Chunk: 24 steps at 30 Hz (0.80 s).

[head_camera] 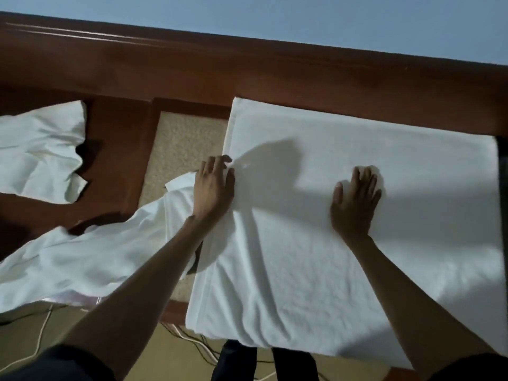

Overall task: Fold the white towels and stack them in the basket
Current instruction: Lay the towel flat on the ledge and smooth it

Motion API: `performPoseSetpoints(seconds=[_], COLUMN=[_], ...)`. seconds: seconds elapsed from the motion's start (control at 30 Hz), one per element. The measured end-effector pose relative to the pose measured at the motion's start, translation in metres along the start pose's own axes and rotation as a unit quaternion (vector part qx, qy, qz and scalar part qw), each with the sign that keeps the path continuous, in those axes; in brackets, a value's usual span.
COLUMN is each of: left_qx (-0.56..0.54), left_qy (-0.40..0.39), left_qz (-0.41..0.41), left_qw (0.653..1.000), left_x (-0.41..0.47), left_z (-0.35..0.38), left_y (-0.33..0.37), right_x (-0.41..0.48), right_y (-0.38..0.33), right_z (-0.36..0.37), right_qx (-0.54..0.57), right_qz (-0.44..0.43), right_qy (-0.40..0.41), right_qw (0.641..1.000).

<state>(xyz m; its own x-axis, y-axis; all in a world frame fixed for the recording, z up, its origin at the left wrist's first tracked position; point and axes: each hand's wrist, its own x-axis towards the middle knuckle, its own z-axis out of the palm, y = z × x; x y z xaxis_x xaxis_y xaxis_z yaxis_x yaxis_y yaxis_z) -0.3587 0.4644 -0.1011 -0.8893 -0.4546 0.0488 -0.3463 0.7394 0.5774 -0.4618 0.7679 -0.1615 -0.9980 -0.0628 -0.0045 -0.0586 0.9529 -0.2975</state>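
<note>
On the desk point(115, 136), the white towel point(316, 270) lies spread, its near right corner cut off by the frame; left hand point(214, 188) flat on its left edge, right hand point(354, 202) flat mid-cloth, fingers straight, gripping nothing

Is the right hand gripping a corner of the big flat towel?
No, the right hand lies flat, fingers straight, on the middle of the big towel, away from its corners.
</note>
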Motion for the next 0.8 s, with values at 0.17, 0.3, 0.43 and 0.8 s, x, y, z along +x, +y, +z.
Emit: performPoseSetpoints(seconds=[0.17,0.3,0.43,0.8], left_qx=[0.188,0.293,0.297,0.313], left_qy=[-0.081,-0.141,-0.156,-0.195], left_qz=[-0.028,-0.051,-0.092,-0.082], left_qw=[0.978,0.944,0.938,0.926], left_x=[-0.085,-0.115,-0.125,-0.138], left_z=[-0.021,-0.032,-0.041,-0.042], left_y=[-0.018,-0.018,-0.011,-0.002], right_x=[-0.054,-0.085,-0.121,-0.212], right_y=[-0.010,-0.014,-0.007,0.027], right_z=[0.001,-0.008,-0.020,-0.030], right_qx=[0.007,0.017,0.018,-0.051], right_qz=[-0.003,-0.012,-0.011,-0.058], right_qy=[-0.024,-0.057,-0.097,-0.093], right_qw=[1.000,0.998,0.995,0.993])
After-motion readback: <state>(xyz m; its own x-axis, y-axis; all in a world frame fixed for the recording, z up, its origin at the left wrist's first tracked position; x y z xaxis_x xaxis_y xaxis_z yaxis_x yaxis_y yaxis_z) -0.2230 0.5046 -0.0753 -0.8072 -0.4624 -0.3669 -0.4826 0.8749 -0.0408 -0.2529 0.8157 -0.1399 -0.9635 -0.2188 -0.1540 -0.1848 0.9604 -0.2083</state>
